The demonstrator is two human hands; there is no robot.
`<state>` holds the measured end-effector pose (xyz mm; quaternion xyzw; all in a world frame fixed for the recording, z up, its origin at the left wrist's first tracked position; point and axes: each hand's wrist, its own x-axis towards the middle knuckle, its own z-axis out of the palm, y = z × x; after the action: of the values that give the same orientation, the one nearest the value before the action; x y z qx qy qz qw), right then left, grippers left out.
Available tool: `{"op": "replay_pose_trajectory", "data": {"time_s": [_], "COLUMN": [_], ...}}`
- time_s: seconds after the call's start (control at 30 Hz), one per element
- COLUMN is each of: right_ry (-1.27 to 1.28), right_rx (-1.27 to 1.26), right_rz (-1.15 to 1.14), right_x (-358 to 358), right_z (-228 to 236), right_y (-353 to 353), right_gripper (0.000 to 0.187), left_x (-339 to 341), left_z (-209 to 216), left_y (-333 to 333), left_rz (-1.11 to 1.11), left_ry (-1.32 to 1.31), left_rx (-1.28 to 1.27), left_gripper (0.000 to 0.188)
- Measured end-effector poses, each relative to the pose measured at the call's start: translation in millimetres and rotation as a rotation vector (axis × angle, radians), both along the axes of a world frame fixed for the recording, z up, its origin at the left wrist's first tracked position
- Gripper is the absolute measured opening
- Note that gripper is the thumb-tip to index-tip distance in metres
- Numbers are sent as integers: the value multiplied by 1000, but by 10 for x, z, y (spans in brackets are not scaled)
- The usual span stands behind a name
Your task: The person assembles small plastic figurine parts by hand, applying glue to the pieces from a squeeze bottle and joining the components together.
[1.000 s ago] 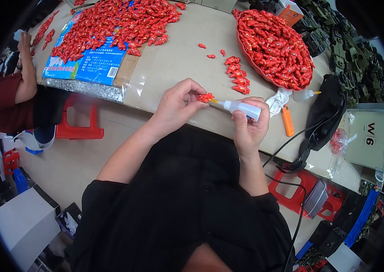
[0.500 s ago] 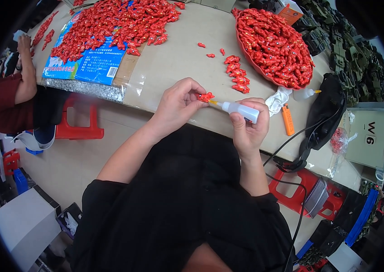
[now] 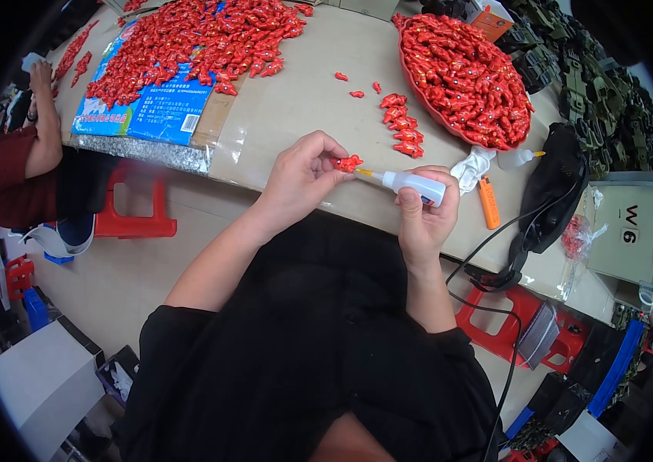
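Between the thumb and fingers of my left hand (image 3: 307,171) is a small glossy red figurine (image 3: 348,163) with gold marks. My right hand (image 3: 428,212) grips a white squeeze bottle (image 3: 411,185) with a yellow nozzle tip, held almost level. The nozzle points left, its end close to the figurine; whether they touch I cannot tell. Beyond my hands, several matching figurines (image 3: 403,127) lie in a short column on the table (image 3: 296,100). A few smaller red pieces (image 3: 356,94) lie to their left.
A red basin (image 3: 411,85) heaped with figurines stands at right. More cover blue printed cardboard (image 3: 165,108) at left. White cloth (image 3: 471,171), a second bottle (image 3: 515,159), an orange lighter (image 3: 489,202) and a black bag (image 3: 554,185) with a cable sit at right. Another person's arm (image 3: 45,127) is far left.
The bottle in my right hand has drawn slightly right, so its nozzle stands a little farther from the figurine. My left hand stays almost in place.
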<state>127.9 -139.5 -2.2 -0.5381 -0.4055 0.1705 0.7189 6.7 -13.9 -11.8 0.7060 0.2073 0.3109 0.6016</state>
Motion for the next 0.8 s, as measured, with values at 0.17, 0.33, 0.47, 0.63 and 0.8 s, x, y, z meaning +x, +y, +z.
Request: {"op": "replay_pose_trajectory", "data": {"time_s": [0.17, 0.33, 0.47, 0.63, 0.8], "right_ry": [-5, 30, -28, 156, 493], "right_rx": [1, 13, -9, 42, 181], "right_rz": [-14, -19, -16, -14, 39], "right_x": [-19, -33, -12, -31, 73], "right_z": [-2, 1, -18, 22, 120], "right_y": [-2, 9, 1, -8, -19], "right_gripper": [26, 26, 26, 24, 26], "left_x": [3, 2, 0, -14, -34], "left_z": [7, 4, 5, 54, 71], "left_y": [3, 4, 3, 3, 16], "left_rz": [-1, -1, 1, -30, -81], "left_ry": [16, 15, 11, 45, 29], "left_rx": [14, 19, 38, 2, -91], "left_gripper": [20, 21, 21, 19, 18]}}
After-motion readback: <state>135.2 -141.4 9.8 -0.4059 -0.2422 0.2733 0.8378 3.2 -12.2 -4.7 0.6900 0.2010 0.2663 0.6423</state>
